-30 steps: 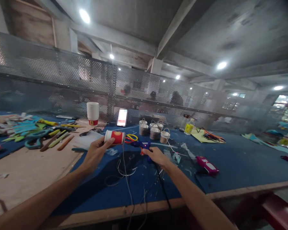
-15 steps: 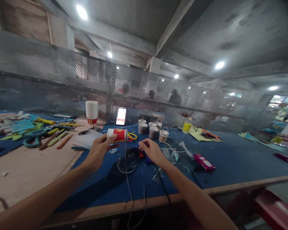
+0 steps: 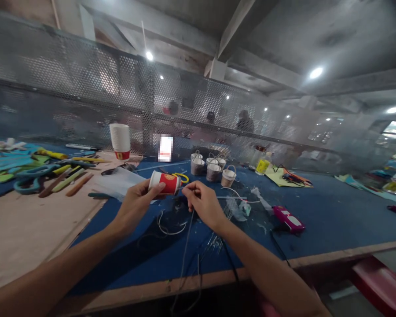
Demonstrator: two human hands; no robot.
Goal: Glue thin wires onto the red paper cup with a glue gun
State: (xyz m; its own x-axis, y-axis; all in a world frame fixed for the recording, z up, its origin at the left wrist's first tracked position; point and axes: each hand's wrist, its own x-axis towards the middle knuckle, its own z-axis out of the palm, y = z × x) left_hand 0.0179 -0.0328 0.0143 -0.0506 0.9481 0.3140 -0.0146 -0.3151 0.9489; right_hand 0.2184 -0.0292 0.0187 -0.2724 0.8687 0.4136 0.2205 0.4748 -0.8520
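My left hand [image 3: 137,201] is closed round a red and white paper cup [image 3: 166,183], held sideways above the blue table covering. Beside the cup's right-hand end, my right hand [image 3: 203,201] pinches a thin pale cord [image 3: 186,246]. From those fingers the cord hangs down past the table's front edge. A short stretch of it runs between the fingertips and the cup; whether it is fixed to the cup I cannot tell. Behind my hands stand several small cups with looped handles [image 3: 214,169]. Yellow-handled scissors [image 3: 181,177] lie partly hidden behind the held cup.
A stack of paper cups [image 3: 120,138] and a lit phone [image 3: 165,148] stand at the back. Scissors [image 3: 29,178] and clay-coloured sticks [image 3: 79,184] lie left. To the right are a magenta device [image 3: 288,219], a yellow-labelled bottle [image 3: 263,165] and a red stool [image 3: 381,281].
My right hand has come closer to the cup's end and now pinches the cord, which earlier hung straight down from the cup. The head view has tilted slightly downward.
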